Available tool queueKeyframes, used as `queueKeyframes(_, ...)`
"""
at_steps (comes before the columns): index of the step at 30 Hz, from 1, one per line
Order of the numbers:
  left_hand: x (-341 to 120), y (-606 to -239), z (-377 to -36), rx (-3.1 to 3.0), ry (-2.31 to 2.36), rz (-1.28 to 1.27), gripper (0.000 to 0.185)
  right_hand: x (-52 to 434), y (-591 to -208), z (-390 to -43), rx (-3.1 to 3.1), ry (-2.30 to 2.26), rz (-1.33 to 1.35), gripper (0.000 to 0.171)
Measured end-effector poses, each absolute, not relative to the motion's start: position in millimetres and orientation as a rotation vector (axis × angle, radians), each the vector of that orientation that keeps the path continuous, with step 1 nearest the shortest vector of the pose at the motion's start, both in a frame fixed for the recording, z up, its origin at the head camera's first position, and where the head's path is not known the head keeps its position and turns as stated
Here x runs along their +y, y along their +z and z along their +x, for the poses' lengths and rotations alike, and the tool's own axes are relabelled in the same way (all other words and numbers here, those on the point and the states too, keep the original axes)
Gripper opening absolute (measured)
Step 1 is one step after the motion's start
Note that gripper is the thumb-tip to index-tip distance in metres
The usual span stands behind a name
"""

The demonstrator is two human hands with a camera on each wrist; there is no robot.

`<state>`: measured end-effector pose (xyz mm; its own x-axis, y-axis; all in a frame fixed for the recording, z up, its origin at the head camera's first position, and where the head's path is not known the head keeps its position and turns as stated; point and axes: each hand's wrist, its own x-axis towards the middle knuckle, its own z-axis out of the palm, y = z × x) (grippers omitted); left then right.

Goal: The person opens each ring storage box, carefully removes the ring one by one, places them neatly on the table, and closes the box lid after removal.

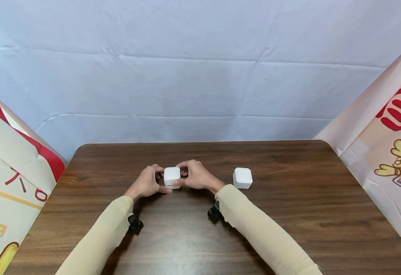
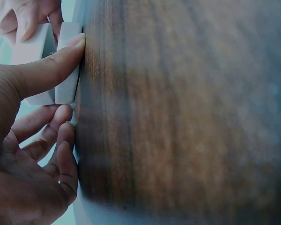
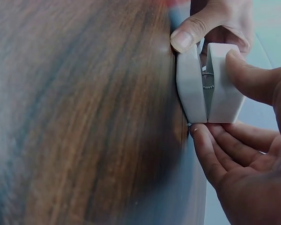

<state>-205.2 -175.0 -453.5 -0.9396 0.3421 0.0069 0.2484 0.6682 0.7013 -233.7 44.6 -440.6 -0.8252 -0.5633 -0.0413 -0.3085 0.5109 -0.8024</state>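
A small white hinged box (image 1: 172, 176) sits on the brown table (image 1: 200, 236) between both hands. My left hand (image 1: 149, 182) grips its lower half, thumb along the base (image 2: 68, 70). My right hand (image 1: 195, 175) pinches the lid (image 3: 225, 84), thumb on top. In the right wrist view the lid stands slightly ajar from the base (image 3: 191, 89), and something small and beaded shows in the gap. A second white box (image 1: 243, 178), closed, stands alone on the table to the right of my right hand.
A pale blue cloth backdrop (image 1: 200, 76) hangs behind the table. Printed banners stand at the left (image 1: 11, 172) and right (image 1: 386, 145) edges. Bare wood stretches in front of the hands and around the second box.
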Motion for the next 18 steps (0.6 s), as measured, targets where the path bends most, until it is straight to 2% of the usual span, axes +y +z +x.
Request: queueKeyframes(18,-173.6,-454.2,-205.0,2.768,1.132,0.502,0.044,45.6,-436.7,-241.8,2.365,-1.236,-0.663,0.041)
